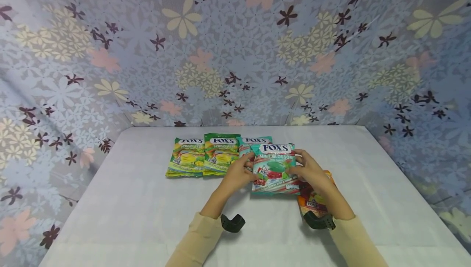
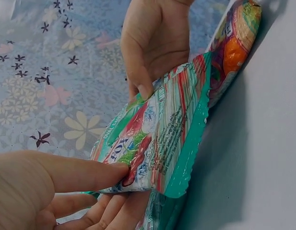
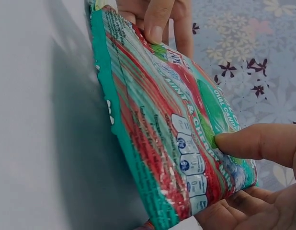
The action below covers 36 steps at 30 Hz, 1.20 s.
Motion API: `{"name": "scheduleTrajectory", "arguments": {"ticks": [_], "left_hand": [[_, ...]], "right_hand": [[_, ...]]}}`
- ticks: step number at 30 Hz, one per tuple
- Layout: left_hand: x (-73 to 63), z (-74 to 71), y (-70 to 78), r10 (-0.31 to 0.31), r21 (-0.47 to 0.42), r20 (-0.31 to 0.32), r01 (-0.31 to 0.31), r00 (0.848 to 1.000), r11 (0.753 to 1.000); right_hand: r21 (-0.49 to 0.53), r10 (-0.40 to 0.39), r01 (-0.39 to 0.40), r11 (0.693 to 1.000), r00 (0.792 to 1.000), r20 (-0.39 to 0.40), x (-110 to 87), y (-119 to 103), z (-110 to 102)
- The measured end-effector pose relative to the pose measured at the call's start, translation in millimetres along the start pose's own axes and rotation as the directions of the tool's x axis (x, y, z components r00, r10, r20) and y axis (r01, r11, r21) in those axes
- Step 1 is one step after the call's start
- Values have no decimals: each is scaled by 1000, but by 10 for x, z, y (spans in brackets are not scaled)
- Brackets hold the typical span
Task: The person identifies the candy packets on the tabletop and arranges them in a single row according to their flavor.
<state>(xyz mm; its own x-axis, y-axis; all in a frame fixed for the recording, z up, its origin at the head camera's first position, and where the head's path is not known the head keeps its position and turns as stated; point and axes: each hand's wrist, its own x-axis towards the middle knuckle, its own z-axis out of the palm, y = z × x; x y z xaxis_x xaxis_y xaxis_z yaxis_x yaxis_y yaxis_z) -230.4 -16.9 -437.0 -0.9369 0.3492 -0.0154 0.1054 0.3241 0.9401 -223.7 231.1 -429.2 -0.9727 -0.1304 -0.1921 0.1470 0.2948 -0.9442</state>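
Observation:
A teal bag of Fox's Mint Blossom candy (image 1: 275, 173) is held between both hands, raised off the table. My left hand (image 1: 237, 171) grips its left side, thumb (image 2: 97, 175) on the front and fingers behind. On the other side my right hand (image 1: 310, 171) pinches the bag, its thumb (image 3: 256, 141) pressed on the printed front. Behind the held bag lies a second teal Fox's bag (image 1: 254, 141), partly hidden. Below my right hand sits an orange candy bag (image 1: 312, 203), partly covered by the hand and wrist.
Two green Fox's Spring Tea bags (image 1: 187, 158) lie overlapping at the left of the row on the white table (image 1: 147, 218). A flowered cloth wall (image 1: 235, 54) rises behind the table and at both sides. Dark wrist bands (image 1: 232, 223) sit at the sleeves.

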Motion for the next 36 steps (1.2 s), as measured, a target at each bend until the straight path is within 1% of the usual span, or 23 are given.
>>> {"name": "scheduleTrajectory", "arguments": {"ticks": [8, 15, 18, 22, 30, 36], "left_hand": [[12, -13, -24, 4, -20, 12, -4, 1000, 1000], [17, -22, -42, -4, 6, 13, 4, 1000, 1000], [17, -22, -44, -3, 2, 19, 3, 1000, 1000], [20, -15, -57, 2, -9, 24, -2, 1000, 1000], [26, -4, -75, -4, 13, 10, 4, 1000, 1000], [31, 11, -86, 4, 21, -8, -4, 1000, 1000]], "right_hand": [[-7, -4, 4, 1000, 1000, 0, -20, -12, 14], [-10, 12, -11, 1000, 1000, 3, -22, -6, 34], [-12, 12, -12, 1000, 1000, 2, -29, -9, 33], [9, -1, 1, 1000, 1000, 9, -44, -12, 22], [69, -23, 21, 997, 1000, 19, -37, 12, 26], [46, -10, 10, 999, 1000, 3, -32, 17, 41]]}}
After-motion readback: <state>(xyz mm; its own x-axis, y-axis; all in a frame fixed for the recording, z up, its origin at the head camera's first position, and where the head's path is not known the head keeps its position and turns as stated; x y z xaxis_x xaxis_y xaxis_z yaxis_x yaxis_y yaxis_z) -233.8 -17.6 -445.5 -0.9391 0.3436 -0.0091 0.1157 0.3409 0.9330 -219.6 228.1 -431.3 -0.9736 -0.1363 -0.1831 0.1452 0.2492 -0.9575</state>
